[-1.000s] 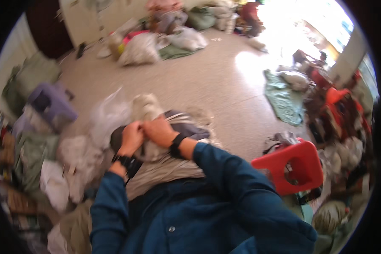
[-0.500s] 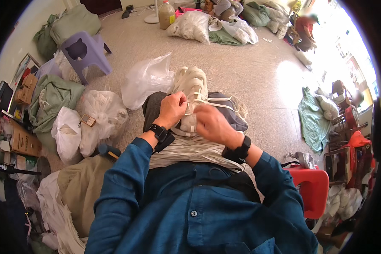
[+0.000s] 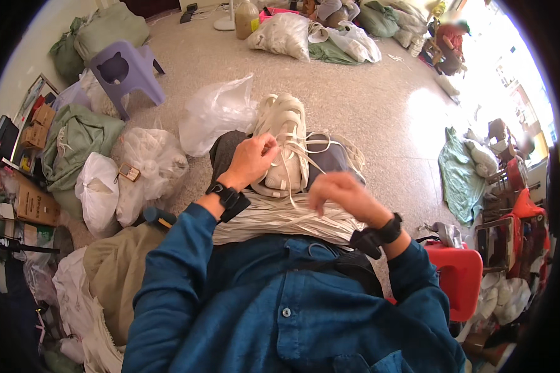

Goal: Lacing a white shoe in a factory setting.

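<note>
The left forearm (image 3: 179,245), sleeved to just below the wrist (image 3: 229,181), angles up and inward from the lower left, and the left hand (image 3: 250,161) is raised with its back upward, its fingers (image 3: 269,142) curled in and bunched near the thumb. The right forearm (image 3: 414,264) slants up and inward from the lower right, elbow bent. The right hand (image 3: 343,196), slightly blurred, sits apart from the left and lower, knuckles up, its fingers loosely bent and pointing leftward and down.
</note>
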